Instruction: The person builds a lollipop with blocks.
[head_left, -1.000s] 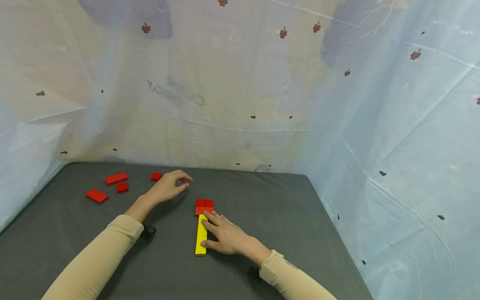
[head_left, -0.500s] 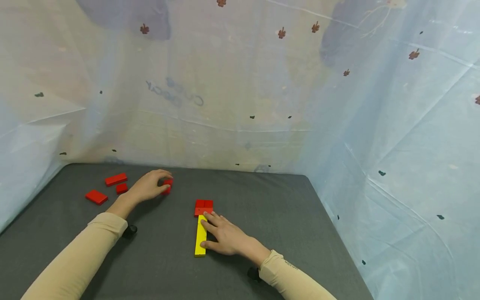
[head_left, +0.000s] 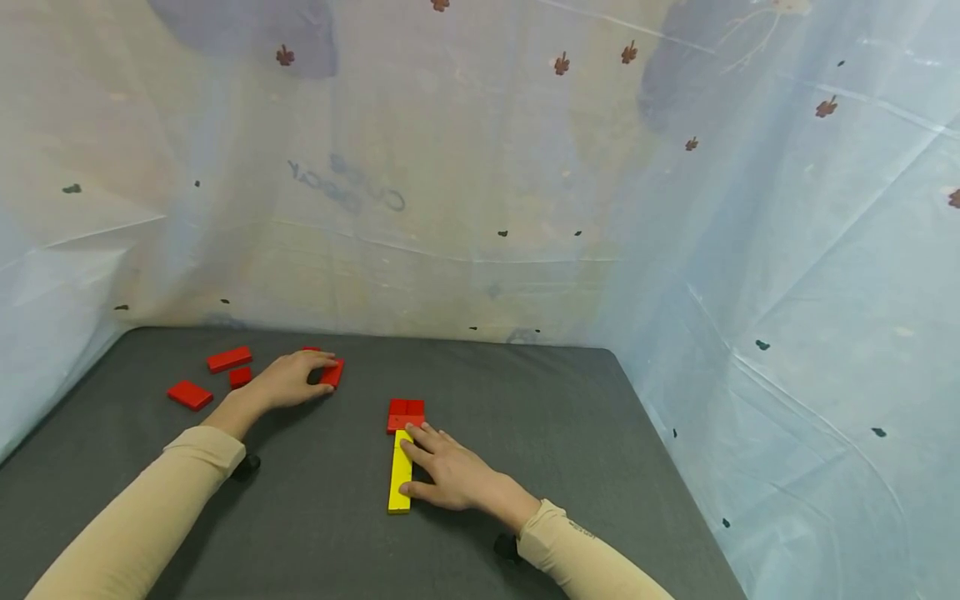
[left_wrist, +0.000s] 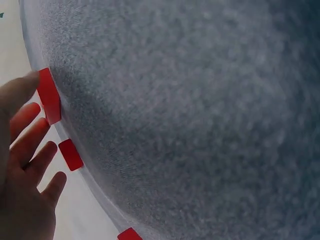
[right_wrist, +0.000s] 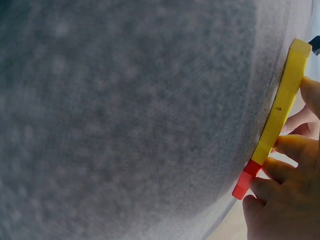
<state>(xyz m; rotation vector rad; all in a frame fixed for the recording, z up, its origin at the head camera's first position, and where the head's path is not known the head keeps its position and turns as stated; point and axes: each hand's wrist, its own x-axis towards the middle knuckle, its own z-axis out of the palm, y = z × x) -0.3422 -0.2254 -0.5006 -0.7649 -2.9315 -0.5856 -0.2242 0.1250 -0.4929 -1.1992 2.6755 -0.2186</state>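
Observation:
In the head view my left hand point(head_left: 288, 379) is at a flat red block point(head_left: 333, 374) on the grey table. The left wrist view shows the thumb at one end of this red block point(left_wrist: 49, 95) and the fingertips by its side, pinching it. My right hand point(head_left: 453, 473) rests with spread fingers over a yellow strip point(head_left: 400, 487), thumb near its lower end. Beyond the strip, a square of red blocks point(head_left: 405, 407) lies against its far end, and the right fingertips reach its near edge. The right wrist view shows the fingers along the yellow strip point(right_wrist: 280, 107).
Left of the left hand lie several red blocks: a long one point(head_left: 229, 359), a small one point(head_left: 240, 377) and a wider one point(head_left: 189, 394). Another small red block point(head_left: 311, 348) is partly hidden behind the left hand. A printed plastic sheet point(head_left: 450, 208) hangs behind the table.
My left hand has moved left, to the red block, and its fingers have closed in on it. The right hand has stayed on the yellow strip.

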